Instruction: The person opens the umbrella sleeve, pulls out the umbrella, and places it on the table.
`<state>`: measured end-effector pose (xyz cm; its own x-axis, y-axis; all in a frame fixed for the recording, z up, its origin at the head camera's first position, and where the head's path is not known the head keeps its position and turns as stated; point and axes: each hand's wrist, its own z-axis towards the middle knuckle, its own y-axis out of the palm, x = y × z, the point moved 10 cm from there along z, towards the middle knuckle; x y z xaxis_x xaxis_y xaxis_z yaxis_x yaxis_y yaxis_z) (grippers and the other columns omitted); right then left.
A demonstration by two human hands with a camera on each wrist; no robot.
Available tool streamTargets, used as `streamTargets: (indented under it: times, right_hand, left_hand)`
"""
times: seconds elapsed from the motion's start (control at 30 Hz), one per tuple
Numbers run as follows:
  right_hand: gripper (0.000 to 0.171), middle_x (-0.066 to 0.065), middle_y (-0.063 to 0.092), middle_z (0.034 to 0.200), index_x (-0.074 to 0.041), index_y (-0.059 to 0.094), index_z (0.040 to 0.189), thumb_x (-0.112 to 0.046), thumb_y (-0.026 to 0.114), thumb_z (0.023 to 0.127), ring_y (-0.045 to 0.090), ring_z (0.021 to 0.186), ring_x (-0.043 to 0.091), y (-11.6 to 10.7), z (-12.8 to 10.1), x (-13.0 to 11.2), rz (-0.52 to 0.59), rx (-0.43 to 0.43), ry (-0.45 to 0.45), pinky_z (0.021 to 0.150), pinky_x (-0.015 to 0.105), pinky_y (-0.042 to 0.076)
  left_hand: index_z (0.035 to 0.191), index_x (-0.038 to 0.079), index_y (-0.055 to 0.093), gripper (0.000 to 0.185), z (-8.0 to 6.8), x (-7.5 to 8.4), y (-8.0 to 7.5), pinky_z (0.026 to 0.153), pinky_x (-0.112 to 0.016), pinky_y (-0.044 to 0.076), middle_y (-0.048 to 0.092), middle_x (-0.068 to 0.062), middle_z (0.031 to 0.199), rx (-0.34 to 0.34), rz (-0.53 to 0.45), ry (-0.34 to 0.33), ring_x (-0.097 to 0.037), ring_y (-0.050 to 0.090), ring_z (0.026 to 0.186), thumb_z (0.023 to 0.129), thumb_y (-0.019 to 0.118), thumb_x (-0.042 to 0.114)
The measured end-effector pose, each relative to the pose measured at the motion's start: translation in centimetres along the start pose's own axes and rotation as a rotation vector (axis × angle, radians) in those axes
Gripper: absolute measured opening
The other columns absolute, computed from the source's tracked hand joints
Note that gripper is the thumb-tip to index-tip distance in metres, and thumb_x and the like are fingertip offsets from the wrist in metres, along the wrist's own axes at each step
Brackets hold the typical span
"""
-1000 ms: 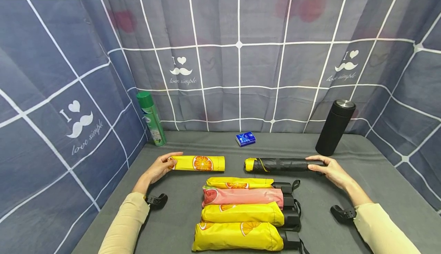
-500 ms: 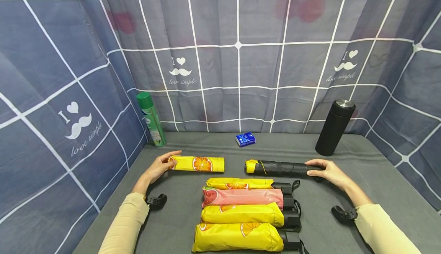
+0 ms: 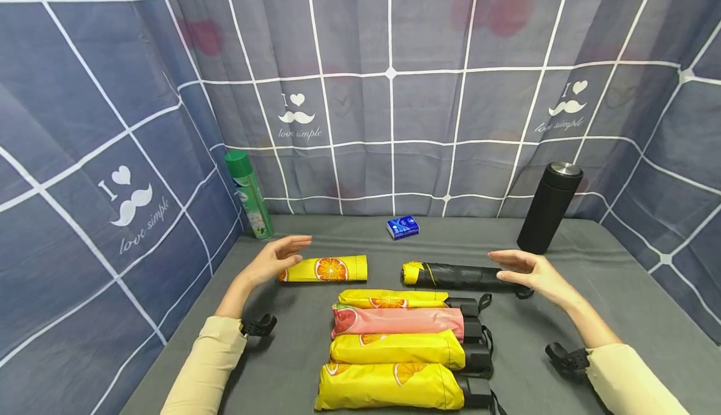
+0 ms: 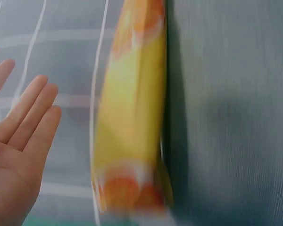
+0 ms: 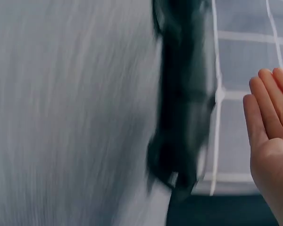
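Observation:
A yellow orange-print umbrella sleeve [image 3: 327,268] [image 4: 132,117] lies on the grey table [image 3: 591,252] at centre left. My left hand [image 3: 278,253] [image 4: 19,141] hovers just above its left end, fingers straight, holding nothing. A black folded umbrella [image 3: 459,275] [image 5: 184,103] with a yellow tip lies at centre right. My right hand [image 3: 521,266] [image 5: 271,136] floats above its handle end, fingers straight, touching nothing.
Several folded umbrellas lie in a row nearer me: a yellow one [image 3: 394,299], a pink one [image 3: 397,322] and two more yellow ones [image 3: 394,349] [image 3: 388,387]. A green spray can [image 3: 249,194], a blue packet [image 3: 402,227] and a black flask [image 3: 549,207] stand at the back by the curtain.
Both hands have let go and lifted: the left off the yellow sleeve's end, the right off the black umbrella's handle end. Both items stay on the table.

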<state>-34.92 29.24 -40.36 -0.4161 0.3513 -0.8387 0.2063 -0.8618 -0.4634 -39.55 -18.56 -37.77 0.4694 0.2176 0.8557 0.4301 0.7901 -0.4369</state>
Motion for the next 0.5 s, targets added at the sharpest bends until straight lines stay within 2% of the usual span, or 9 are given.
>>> streamTargets:
  times: [0.1,0.23,0.33,0.5]
  right_hand:
    - [0.043,0.023,0.052,0.130,0.003,0.052,0.131,-0.005,0.063,0.090,0.053,0.117,0.020,2.2,0.5,-1.3,0.080,-0.071,-0.041,0.086,0.025,0.047]
    - [0.041,0.024,0.052,0.129,0.004,0.053,0.129,-0.003,0.062,0.090,0.054,0.116,0.022,4.6,0.5,-1.6,0.129,-0.127,-0.043,0.086,0.026,0.047]
    - [0.040,0.023,0.053,0.128,0.003,0.054,0.128,-0.005,0.063,0.090,0.055,0.115,0.018,6.0,0.3,-1.3,0.142,-0.142,-0.025,0.086,0.027,0.048]
    - [0.040,0.023,0.055,0.126,0.002,0.055,0.127,-0.006,0.064,0.089,0.055,0.113,0.031,7.6,0.0,-1.0,0.136,-0.168,-0.023,0.083,0.031,0.050]
  left_hand:
    - [0.136,-0.005,0.044,0.044,1.1,1.3,3.4,0.094,-0.029,0.042,0.046,-0.025,0.135,-0.106,-0.025,0.026,-0.043,0.040,0.124,0.093,0.053,-0.004]
    - [0.136,-0.005,0.044,0.045,1.8,1.3,7.4,0.096,-0.033,0.042,0.044,-0.027,0.136,-0.229,-0.051,-0.015,-0.041,0.041,0.124,0.092,0.055,-0.004]
    - [0.136,-0.006,0.043,0.046,1.8,0.6,9.5,0.097,-0.038,0.040,0.044,-0.027,0.136,-0.283,-0.076,-0.046,-0.041,0.041,0.124,0.092,0.055,-0.003]
    - [0.135,-0.011,0.042,0.045,1.5,-0.3,12.0,0.098,-0.044,0.038,0.043,-0.029,0.136,-0.365,-0.112,-0.033,-0.043,0.039,0.125,0.092,0.054,-0.004]
